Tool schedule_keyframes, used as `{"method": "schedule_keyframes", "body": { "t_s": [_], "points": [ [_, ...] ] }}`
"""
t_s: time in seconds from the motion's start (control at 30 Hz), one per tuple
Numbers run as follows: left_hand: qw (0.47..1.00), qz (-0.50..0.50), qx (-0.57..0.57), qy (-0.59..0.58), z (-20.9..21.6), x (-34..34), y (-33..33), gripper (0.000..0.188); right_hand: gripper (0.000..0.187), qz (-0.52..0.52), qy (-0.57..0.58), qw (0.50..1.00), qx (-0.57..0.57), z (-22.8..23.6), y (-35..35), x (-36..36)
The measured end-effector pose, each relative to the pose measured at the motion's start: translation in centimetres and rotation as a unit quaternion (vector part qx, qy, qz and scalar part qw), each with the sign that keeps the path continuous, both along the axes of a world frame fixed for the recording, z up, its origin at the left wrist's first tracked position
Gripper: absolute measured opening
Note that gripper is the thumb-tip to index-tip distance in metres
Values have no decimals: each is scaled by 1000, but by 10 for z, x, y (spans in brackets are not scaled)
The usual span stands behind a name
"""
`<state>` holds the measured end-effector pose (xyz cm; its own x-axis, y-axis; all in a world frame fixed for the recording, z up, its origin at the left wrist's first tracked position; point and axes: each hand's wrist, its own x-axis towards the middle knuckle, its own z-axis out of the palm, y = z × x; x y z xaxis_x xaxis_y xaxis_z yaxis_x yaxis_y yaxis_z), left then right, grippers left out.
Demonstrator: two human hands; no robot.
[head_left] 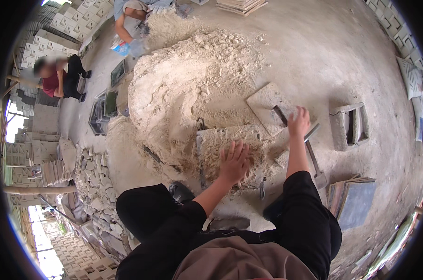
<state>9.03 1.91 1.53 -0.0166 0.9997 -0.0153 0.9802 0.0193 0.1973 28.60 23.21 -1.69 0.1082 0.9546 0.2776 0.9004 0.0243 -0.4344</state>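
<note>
My left hand (235,163) lies flat with fingers spread on damp, crumbly tan material (212,151) that fills a square mold frame (200,161) on the floor. My right hand (299,122) is to the right, beside a square pale board (263,103); its fingers are slightly bent and apart, and I see nothing held in them. A short dark bar (280,114) lies on the board, close to the fingertips. Just right of my wrist are a grey metal bar (312,132) and a long-handled tool (313,158), partly hidden by my forearm.
A big pile of tan powder (165,79) rises beyond the mold. At right are a hollow block (349,126) and leaning flat panels (356,203). Broken stones (97,186) lie left. One person (64,77) sits at far left; another person's gloved hand (137,47) is beside the pile.
</note>
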Motion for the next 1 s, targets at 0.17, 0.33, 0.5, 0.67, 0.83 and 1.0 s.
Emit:
{"method": "schedule_keyframes", "body": {
  "t_s": [0.17, 0.33, 0.5, 0.67, 0.83, 1.0],
  "points": [
    [993, 109, 22, -30, -2, -43, -1, 52, 40, -291, 58, 950, -97, -46, -42, 62],
    [980, 174, 47, -81, -11, -50, -27, 53, 43, -188, 184, 954, -145, -65, -62, 70],
    [978, 205, -1, -44, -5, -46, -33, 52, 42, -244, 172, 941, -162, -57, -55, 55],
    [982, 181, 30, -46, 9, -49, 7, 52, 38, -267, 170, 930, -184, -45, -53, 52],
    [970, 238, -38, 12, -5, -74, 63, 54, 38, -294, 147, 926, -186, -46, -49, 53],
    [964, 259, -58, 33, 2, -92, 79, 53, 32, -264, 230, 931, -106, -52, -50, 60]
  ]
}}
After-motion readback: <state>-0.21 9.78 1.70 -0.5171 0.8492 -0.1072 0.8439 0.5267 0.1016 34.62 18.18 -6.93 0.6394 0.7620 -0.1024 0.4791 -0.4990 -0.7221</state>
